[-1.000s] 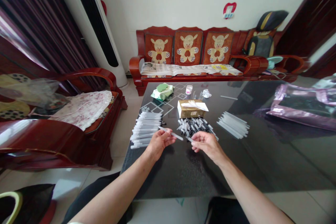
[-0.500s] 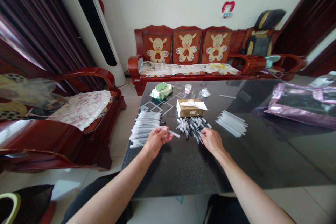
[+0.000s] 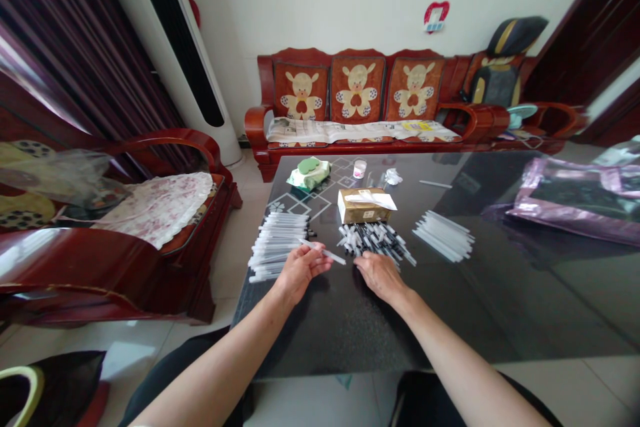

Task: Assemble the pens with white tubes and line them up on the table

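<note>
Between the thumb and fingers of my left hand (image 3: pixel 303 269) is a thin whitish tube (image 3: pixel 334 256), slanting down to the right. My right hand (image 3: pixel 379 273) is closed at the near edge of a loose pile of black-and-white pen parts (image 3: pixel 373 237); its fingertips are too small to show what they hold. Left of my left hand lies a row of white tubes (image 3: pixel 275 243) with dark ends at the right. A stack of clear-white tubes (image 3: pixel 444 235) rests to the right of the pile.
Behind the pile stands a tissue box (image 3: pixel 364 208) on the dark table (image 3: pixel 350 327). Farther back are a green wipes pack (image 3: pixel 309 175), a small cup (image 3: pixel 359 169), crumpled tissue (image 3: pixel 393 176) and a single tube (image 3: pixel 436 184). A purple-edged bag (image 3: pixel 575 213) lies at right.
My right hand has moved left along the near side of the pile, and some pen parts there have shifted. My left hand stays with its tube.
</note>
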{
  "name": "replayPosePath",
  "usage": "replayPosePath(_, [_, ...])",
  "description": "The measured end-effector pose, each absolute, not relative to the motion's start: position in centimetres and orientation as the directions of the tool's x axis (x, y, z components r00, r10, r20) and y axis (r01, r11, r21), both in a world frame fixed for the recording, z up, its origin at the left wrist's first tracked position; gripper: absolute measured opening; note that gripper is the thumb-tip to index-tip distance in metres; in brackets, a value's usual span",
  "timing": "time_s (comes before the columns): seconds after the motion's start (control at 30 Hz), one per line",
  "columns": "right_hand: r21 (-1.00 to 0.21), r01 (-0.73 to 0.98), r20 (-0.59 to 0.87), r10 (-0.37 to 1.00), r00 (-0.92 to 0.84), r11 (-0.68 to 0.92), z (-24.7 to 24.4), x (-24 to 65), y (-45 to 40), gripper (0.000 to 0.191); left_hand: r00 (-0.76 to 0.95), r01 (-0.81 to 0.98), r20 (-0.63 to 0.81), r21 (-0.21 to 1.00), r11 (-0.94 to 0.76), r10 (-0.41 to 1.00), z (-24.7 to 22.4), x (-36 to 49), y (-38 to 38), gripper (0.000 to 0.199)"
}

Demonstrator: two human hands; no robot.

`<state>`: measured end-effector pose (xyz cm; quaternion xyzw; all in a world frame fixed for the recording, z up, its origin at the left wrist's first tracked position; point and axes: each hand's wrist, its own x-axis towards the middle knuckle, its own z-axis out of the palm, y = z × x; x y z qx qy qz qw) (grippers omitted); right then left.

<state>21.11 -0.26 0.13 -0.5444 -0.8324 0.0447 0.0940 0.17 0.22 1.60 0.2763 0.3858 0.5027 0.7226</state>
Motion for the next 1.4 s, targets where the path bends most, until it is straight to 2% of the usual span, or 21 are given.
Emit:
replayPosePath(0.07, [-0.317, 0.868, 0.174, 0.923, -0.344, 0.383, 0.2, 20.9, -0.3, 0.022, 0.188, -0.513, -0.292, 0.785, 0.347, 0.938, 1.7, 0.2, 0.2, 0.011])
replayPosePath(0.13, [-0.579, 0.755, 0.184, 0.951, -0.248, 0.309, 0.3, 20.7, -0.5, 0.013, 0.179, -0.514, -0.3, 0.783, 0.349, 0.937, 1.7, 0.3, 0.1, 0.011])
replayPosePath(0.2, [-0.857, 0.491, 0.079, 0.98, -0.18, 0.16, 0.4, 20.5, -0.8, 0.01, 0.176, -0.512, -0.297, 0.787, 0.345, 0.938, 1.7, 0.4, 0.1, 0.012])
replayPosePath(0.27, [-0.987, 0.158, -0.038, 0.981, -0.188, -0.008, 0.7, 20.3, -1.3, 0.011, 0.178, -0.506, -0.291, 0.793, 0.341, 0.94, 1.7, 0.4, 0.1, 0.014])
replayPosePath(0.37, [-0.977, -0.172, -0.092, 0.974, -0.208, -0.129, 1.2, 20.0, -1.9, 0.014, 0.178, -0.502, -0.285, 0.797, 0.336, 0.942, 1.4, 0.5, 0.1, 0.016])
replayPosePath(0.53, [-0.932, -0.329, -0.099, 0.98, -0.174, -0.153, 1.5, 19.5, -2.3, 0.014, 0.173, -0.502, -0.286, 0.798, 0.334, 0.942, 1.2, 0.6, 0.0, 0.016])
replayPosePath(1.4, [-0.925, -0.343, -0.102, 0.977, -0.186, -0.162, 1.0, 19.2, -2.4, 0.019, 0.179, -0.496, -0.276, 0.804, 0.328, 0.944, 1.1, 0.7, 0.0, 0.018])
